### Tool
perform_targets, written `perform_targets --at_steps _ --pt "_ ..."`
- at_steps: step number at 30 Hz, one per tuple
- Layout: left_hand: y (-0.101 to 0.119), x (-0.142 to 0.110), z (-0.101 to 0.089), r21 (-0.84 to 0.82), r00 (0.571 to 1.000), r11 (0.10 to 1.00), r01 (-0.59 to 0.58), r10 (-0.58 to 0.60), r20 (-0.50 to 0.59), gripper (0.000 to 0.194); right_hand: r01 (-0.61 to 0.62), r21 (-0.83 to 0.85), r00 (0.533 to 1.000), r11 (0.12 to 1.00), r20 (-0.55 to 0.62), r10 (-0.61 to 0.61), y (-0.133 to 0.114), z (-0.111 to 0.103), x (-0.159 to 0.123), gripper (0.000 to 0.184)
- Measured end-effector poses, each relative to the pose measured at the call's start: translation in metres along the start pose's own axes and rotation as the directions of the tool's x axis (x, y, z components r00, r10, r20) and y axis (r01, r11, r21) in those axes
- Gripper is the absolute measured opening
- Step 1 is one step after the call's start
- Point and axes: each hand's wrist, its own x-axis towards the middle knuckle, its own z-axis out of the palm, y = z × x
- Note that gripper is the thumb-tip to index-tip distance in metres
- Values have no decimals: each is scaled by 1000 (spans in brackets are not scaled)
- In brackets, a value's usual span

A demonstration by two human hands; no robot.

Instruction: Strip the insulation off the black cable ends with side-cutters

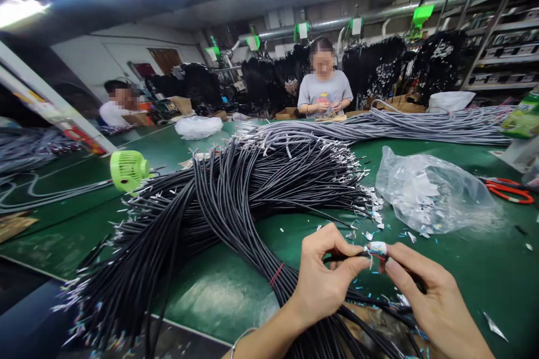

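Observation:
My left hand (pixel 322 275) pinches a thin black cable close to its end, fingers closed. My right hand (pixel 425 294) is closed too, its fingertips on the small white label (pixel 376 248) wrapped round that cable's tip. Both hands hover low over the green table (pixel 475 269) at the front. Just left of them lies a large bundle of black cables (pixel 219 207), tied with a red band (pixel 277 274), its stripped ends fanning out to both sides.
A clear plastic bag (pixel 429 190) with white scraps lies to the right, red-handled scissors (pixel 507 189) beyond it. A green fan (pixel 127 169) stands at left. Grey cables (pixel 412 123) stretch across the back. One person (pixel 324 90) works opposite, another person (pixel 118 104) at far left.

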Motion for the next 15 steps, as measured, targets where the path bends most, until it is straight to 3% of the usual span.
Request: perform_targets --at_steps 15 --pt "-4 -4 2 126 994 987 -99 104 -38 14 51 30 999 998 -17 -50 -7 -2 5 23"
